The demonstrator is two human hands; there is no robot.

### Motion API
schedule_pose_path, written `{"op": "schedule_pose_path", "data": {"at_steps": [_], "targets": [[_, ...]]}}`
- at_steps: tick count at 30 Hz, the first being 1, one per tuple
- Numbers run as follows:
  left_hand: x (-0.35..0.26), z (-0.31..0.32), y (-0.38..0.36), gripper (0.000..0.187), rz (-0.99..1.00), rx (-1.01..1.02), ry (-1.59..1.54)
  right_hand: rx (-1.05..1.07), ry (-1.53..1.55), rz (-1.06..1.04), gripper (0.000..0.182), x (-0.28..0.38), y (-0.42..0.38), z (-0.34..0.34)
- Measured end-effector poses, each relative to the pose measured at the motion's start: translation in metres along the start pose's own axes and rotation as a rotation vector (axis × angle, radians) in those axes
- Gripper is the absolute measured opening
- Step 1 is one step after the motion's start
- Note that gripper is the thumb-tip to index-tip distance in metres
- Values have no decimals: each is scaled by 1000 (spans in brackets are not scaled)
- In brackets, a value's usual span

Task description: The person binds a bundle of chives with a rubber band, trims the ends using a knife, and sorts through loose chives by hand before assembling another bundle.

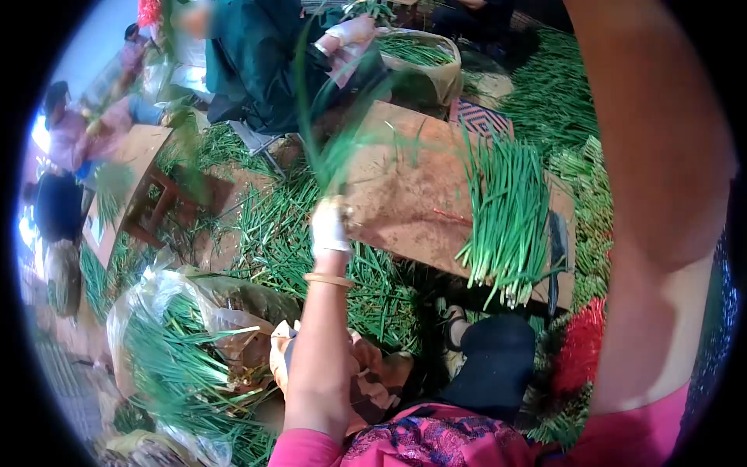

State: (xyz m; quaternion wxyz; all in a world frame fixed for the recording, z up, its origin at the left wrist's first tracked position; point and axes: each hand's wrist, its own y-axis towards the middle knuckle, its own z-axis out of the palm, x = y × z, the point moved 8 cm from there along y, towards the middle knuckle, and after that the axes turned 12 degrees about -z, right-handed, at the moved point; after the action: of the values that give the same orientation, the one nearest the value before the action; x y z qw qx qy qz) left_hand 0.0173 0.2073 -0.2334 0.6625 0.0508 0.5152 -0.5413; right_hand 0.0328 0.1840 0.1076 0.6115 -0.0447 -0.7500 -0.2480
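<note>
Pink patterned cloth [436,440] is nearest me, then a crinkled translucent plastic bag [162,274] of long leaves on the left. My white-gloved left hand [330,226] has its grip clamped on thin, blurred green blades [336,162]. My right hand is out of view; I cannot tell its grip. Beyond, slender green stalks [507,206] lie across the flat, soil-smeared table [405,198], before a dark-clothed person [257,66].

Produce-packing workplace — leek-like greens [510,206] everywhere

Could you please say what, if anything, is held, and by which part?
The left hand holds green stalks near their lower ends; the right hand is out of view.
</note>
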Motion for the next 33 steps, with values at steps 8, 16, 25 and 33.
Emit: {"op": "schedule_pose_path", "data": {"at_steps": [8, 16, 25, 33], "targets": [[-77, -109, -9, 17, 97, -19, -774, 372, -1377, -521, 42, -5, -92, 25], [-60, 84, -126, 32, 53, 490, -181, -467, -1185, 141, 22, -47, -406, -138], [169, 218, -118, 42, -413, 727, 1039, -811, -1202, 175, 40, -53, -435, -115], [111, 222, -131, 31, 345, 580, 1901, -308, -1327, 339, 37, -167, -401, -149]]}}
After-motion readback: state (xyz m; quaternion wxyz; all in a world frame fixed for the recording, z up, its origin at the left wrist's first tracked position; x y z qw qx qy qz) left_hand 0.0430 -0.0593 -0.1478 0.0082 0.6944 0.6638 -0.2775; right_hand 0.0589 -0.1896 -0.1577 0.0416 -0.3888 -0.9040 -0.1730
